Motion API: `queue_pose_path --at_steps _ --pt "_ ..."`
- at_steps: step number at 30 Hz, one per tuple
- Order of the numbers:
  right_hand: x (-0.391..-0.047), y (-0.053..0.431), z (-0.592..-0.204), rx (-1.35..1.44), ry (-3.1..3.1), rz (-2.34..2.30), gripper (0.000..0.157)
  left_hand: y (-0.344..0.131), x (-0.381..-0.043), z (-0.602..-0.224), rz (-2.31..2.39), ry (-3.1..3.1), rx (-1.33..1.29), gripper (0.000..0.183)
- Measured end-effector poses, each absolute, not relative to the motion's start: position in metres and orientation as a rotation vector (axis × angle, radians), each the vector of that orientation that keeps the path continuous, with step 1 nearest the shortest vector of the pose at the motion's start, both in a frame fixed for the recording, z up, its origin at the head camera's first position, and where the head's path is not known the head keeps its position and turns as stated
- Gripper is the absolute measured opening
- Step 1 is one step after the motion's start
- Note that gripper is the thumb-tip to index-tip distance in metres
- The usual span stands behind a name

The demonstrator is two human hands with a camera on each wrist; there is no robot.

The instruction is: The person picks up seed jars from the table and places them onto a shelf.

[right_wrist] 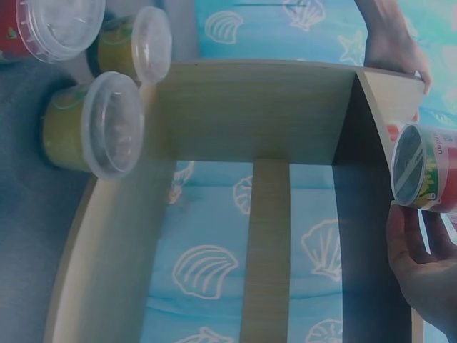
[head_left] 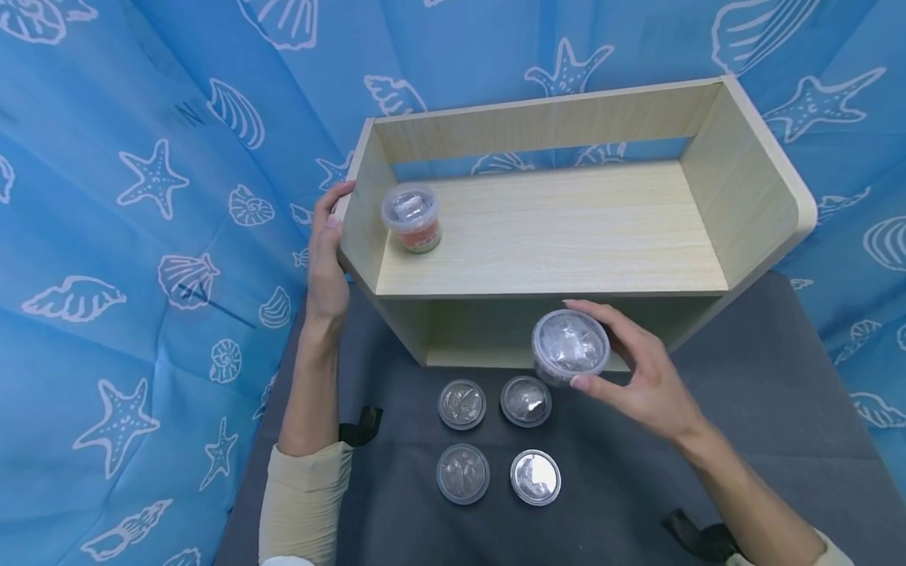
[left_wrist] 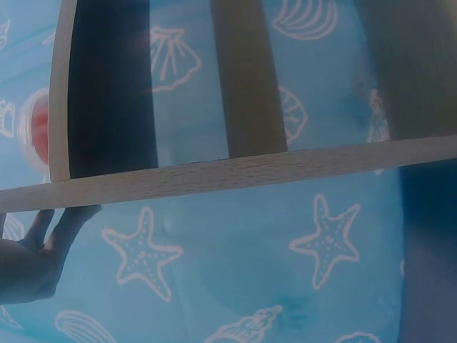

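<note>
My right hand [head_left: 640,365] grips a small lidded plastic tub [head_left: 570,343] between thumb and fingers, in front of the wooden shelf's [head_left: 559,228] lower opening. In the right wrist view this tub [right_wrist: 435,168] shows a red and green label. My left hand [head_left: 329,267] rests against the outside of the shelf's left panel; in the left wrist view the fingertips of that hand [left_wrist: 36,261] touch the panel's edge. Another tub [head_left: 413,218], with orange-red contents and a clear lid, stands at the left end of the upper shelf.
Several lidded tubs stand on the dark grey cloth [head_left: 396,503] before the shelf, among them a back-left tub [head_left: 462,405] and a front-right one [head_left: 535,477]. A blue curtain [head_left: 177,314] with shell and starfish prints hangs behind and at the sides.
</note>
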State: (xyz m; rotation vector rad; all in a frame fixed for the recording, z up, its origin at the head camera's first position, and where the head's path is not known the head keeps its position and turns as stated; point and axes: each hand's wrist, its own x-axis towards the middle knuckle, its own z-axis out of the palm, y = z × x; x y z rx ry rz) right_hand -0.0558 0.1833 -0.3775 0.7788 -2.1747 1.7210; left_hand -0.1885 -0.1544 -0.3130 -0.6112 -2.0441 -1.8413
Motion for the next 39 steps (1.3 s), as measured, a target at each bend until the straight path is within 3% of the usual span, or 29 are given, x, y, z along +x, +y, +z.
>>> queue_pose_path --at_steps 39 --pt "-0.08 0.18 -0.309 0.763 -2.353 1.609 0.081 -0.153 -0.189 -0.312 -1.834 -2.041 -0.614 0.051"
